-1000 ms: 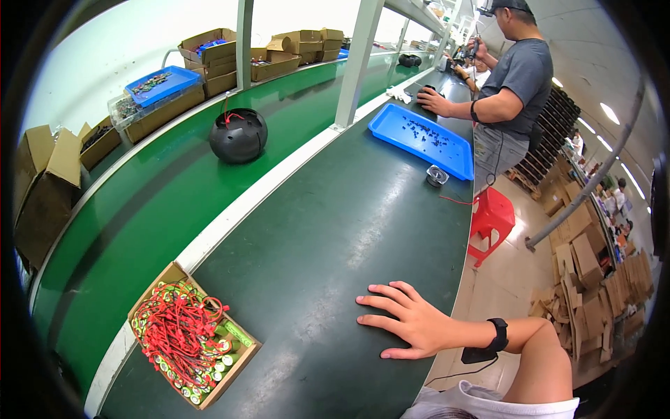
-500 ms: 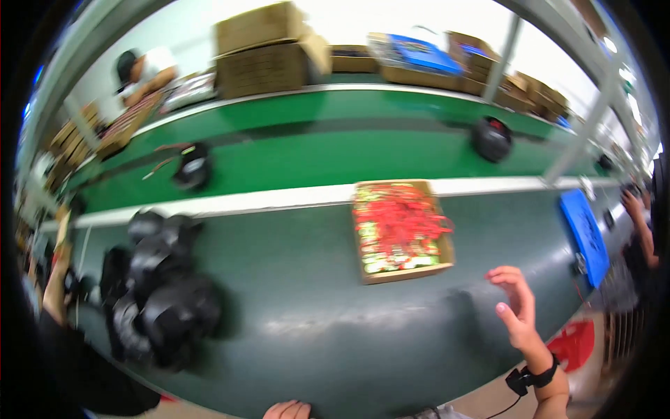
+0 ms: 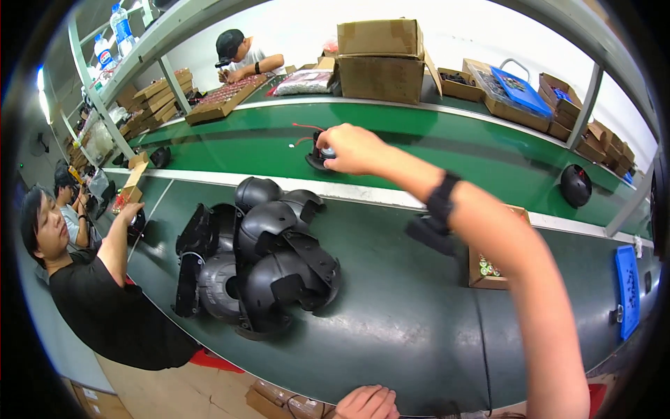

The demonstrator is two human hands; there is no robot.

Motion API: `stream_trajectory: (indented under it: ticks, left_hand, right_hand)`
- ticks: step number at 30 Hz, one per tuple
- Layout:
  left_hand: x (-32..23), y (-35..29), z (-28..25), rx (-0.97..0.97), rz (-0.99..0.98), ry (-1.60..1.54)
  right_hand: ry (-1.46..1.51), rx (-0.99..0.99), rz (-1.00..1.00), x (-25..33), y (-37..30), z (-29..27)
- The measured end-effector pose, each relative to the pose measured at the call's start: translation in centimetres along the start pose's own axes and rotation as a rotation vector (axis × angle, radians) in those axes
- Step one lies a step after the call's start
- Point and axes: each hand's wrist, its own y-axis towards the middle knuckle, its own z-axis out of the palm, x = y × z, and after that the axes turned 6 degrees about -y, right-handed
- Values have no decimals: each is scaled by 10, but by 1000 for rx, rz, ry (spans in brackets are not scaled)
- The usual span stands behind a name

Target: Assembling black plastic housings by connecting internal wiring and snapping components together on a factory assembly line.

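My right hand (image 3: 350, 148) reaches far across to the green conveyor belt, its fingers closed around a black round housing (image 3: 317, 162). Red wires (image 3: 307, 126) stick out from the housing toward the left. At the near edge of the dark table, my left hand (image 3: 366, 403) rests with fingers curled together, and nothing shows in it. A pile of black curved plastic shells (image 3: 279, 230) lies on the table, left of my right forearm. Behind that forearm, a cardboard box (image 3: 486, 282) of small green-and-white parts is mostly hidden.
Another black housing (image 3: 576, 186) sits on the belt (image 3: 447, 150) at the right. A blue tray (image 3: 627, 293) lies at the table's right end. Cardboard boxes (image 3: 380, 77) line the far shelf. One co-worker (image 3: 112, 293) works at the left, another (image 3: 244, 59) beyond the belt.
My right hand has gone from above the table's right side to the belt and taken hold of the black housing. The view has swung left. My left hand stays at the near edge.
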Motion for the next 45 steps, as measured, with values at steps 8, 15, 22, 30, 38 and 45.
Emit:
stream_trajectory:
  ticks: [8, 15, 22, 30, 38, 45]
  left_hand:
    - [6, -6, 0, 58, 29, -19]
    - [5, -6, -1, -8, -46, -89]
    - [25, 27, -12, -349, -443, -578]
    - [-8, 98, 19, -11, -492, -1182]
    - [-11, 115, 42, 414, -412, -993]
    - [-21, 125, 39, 264, -164, -686]
  right_hand:
    - [-322, -92, 116, -9, 32, 99]
    - [56, -228, 122, 14, -60, 41]
    - [180, -285, -142, 71, -260, -45]
    - [718, -235, -54, 109, -402, -60]
    - [1283, -349, 508, 81, -457, -52]
    - [622, -429, 277, 76, -446, -59]
